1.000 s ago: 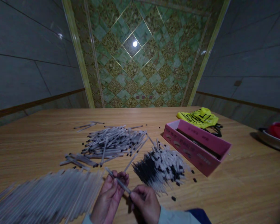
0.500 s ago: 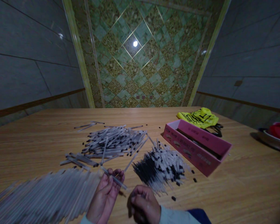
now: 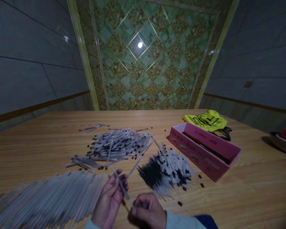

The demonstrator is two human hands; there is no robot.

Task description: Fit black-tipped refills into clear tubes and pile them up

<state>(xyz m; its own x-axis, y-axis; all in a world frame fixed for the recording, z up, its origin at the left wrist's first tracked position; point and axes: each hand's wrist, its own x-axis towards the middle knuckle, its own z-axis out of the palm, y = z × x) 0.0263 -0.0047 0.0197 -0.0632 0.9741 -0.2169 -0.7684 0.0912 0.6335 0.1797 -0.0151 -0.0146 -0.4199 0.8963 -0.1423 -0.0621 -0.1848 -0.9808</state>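
Note:
Near the front edge of the table, my left hand [image 3: 111,194] is closed on a clear pen barrel [image 3: 120,183], which slants down toward my right hand. Close beside it on the right, my right hand [image 3: 149,208] has its fingers curled together in a pinch. A small greyish thing shows among those fingers, too blurred to name. Clear tubes [image 3: 50,198] lie side by side in a wide layer left of my hands. Beyond my hands is a heap of pen barrels with dark ends [image 3: 119,143]. Right of that lies a pile of black-and-clear pen parts [image 3: 166,170].
An open pink box [image 3: 197,156] stands at the right, with a yellow bag [image 3: 206,121] behind it. Loose black plugs [image 3: 180,203] are scattered near the right pile. A metal bowl [image 3: 281,143] with something red inside is at the far right edge.
The barrel in my left hand has turned to a steeper slant. My right hand has shifted slightly right and down, its fingers still curled. The view has swung a little left.

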